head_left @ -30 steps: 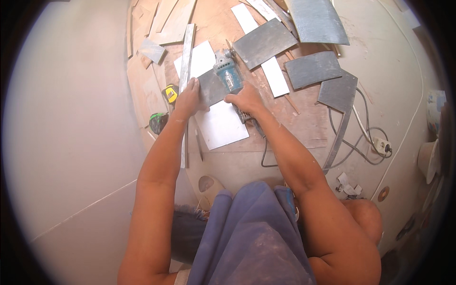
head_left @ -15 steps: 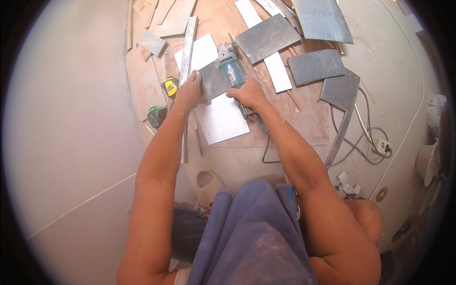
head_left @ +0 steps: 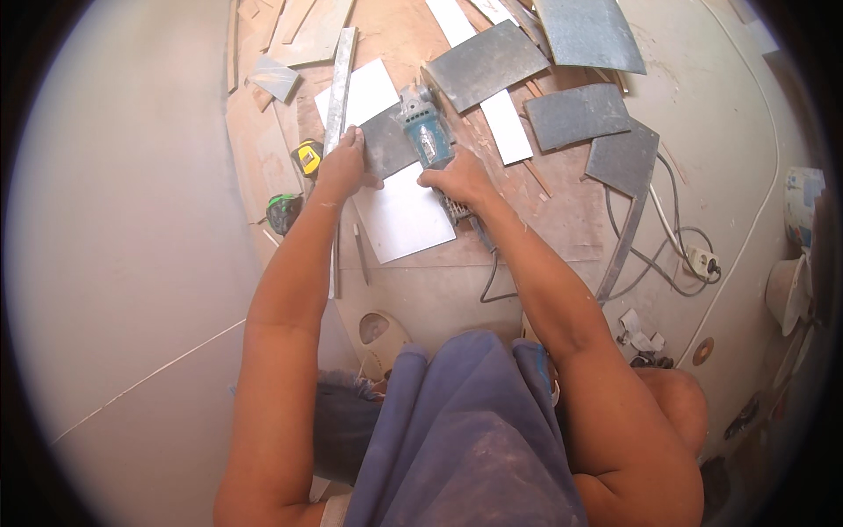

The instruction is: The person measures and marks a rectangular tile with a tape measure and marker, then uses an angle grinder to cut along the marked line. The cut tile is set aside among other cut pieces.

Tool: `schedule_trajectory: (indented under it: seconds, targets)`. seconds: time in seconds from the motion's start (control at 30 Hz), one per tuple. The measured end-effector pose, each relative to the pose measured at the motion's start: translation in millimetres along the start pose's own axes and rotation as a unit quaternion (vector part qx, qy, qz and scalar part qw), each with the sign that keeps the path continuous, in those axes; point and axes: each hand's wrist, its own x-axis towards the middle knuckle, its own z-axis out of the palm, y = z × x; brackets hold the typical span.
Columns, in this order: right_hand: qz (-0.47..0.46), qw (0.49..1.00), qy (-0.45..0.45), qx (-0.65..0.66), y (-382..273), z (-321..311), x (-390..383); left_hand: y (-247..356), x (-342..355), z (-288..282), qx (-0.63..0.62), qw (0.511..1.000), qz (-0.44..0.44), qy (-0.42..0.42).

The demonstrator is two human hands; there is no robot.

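My right hand (head_left: pixel 461 178) is wrapped round the body of a teal angle grinder (head_left: pixel 428 139), its metal head pointing away from me. Under the grinder's left side lies a small dark grey tile (head_left: pixel 388 145). My left hand (head_left: pixel 344 167) grips that tile at its left edge, fingers along the side and thumb at the near corner. Close beside those fingers runs a long metal bar (head_left: pixel 341 92). White tile pieces lie beyond and below the grey one, the nearer white tile (head_left: pixel 406 215) partly covered by it. The grinder's disc is hard to make out.
Several dark grey tiles (head_left: pixel 487 66) overlap at the far right. A yellow tape measure (head_left: pixel 308 158) and a black-green one (head_left: pixel 284 212) sit left of my left hand. A pencil-like stick (head_left: pixel 361 255) lies nearer. The cord loops toward a power socket (head_left: pixel 701 262) at right.
The whole view has shifted slightly. Against the tiles, the grinder in my right hand sits a little nearer to me; my left hand keeps its hold on the grey tile.
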Motion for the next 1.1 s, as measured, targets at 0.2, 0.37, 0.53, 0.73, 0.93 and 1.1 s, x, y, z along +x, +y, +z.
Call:
schedule_trajectory:
  seconds: [0.2, 0.37, 0.53, 0.73, 0.93, 1.1]
  targets:
    - [0.008, 1.000, 0.000, -0.007, 4.5, -0.7, -4.4, 7.8, -1.3, -9.4, -0.005, 0.999, -0.015, -0.030]
    - [-0.008, 1.000, -0.006, -0.014, 8.3, -1.2, -7.1, 8.8, -1.7, -10.3, -0.001, 0.999, -0.014, -0.031]
    - [-0.003, 1.000, -0.002, -0.011, 14.5, 0.1, -10.0, 7.1, -1.0, -7.8, -0.001, 1.000, -0.013, -0.025]
    - [-0.010, 1.000, 0.003, -0.012, 17.8, 0.6, -14.2, 3.9, 0.9, -3.2, 0.011, 1.000, -0.006, -0.016]
    - [-0.005, 1.000, -0.027, 0.005, 9.9, -5.8, -25.6, 2.3, 2.0, -1.1, 0.016, 1.000, -0.005, -0.012]
    - [-0.002, 1.000, -0.005, 0.001, 17.3, -1.9, -29.2, -0.2, 3.4, 2.5, 0.012, 1.000, 0.001, -0.002]
